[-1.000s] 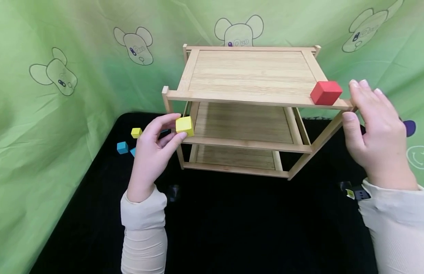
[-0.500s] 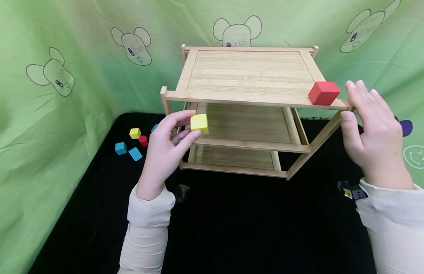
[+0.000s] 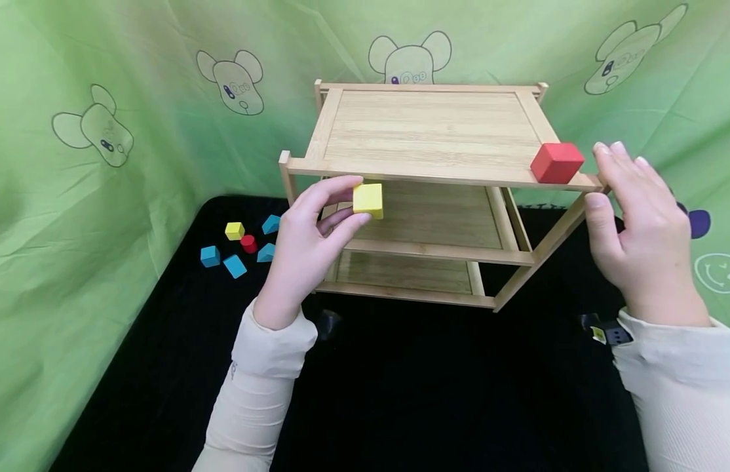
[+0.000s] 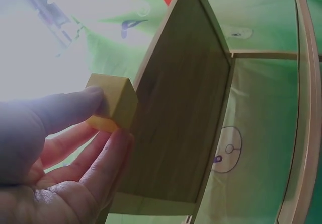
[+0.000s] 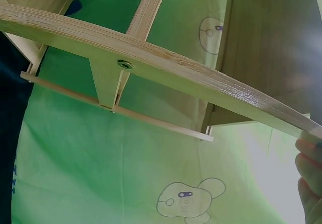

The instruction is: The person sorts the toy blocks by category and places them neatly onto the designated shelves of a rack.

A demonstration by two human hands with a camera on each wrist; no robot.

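Observation:
Between thumb and fingertips, my left hand [image 3: 306, 249] pinches a yellow cube [image 3: 367, 200], held up in front of the wooden shelf's [image 3: 424, 131] upper opening, just below the top board's front edge. The left wrist view shows the same cube [image 4: 114, 99] with the thumb on one side and the fingers beneath. A red block [image 3: 556, 162] rests at the top board's front right corner. Beside that corner my right hand [image 3: 645, 242] has its fingers straight. In the right wrist view, fingertips [image 5: 309, 156] lie against the upper end of the shelf's post.
On the black cloth [image 3: 412, 380] left of the shelf lie another yellow cube [image 3: 234, 231], a red cylinder [image 3: 249, 244] and several blue blocks [image 3: 210, 256]. The shelf has a middle board [image 3: 441, 213] and a bottom board [image 3: 406, 271]. Green curtain [image 3: 158, 177] surrounds the back and sides.
My left hand has moved right and slightly up with the yellow cube, from the shelf's left post toward its middle, uncovering the small blocks behind it. The right hand has stayed at the corner.

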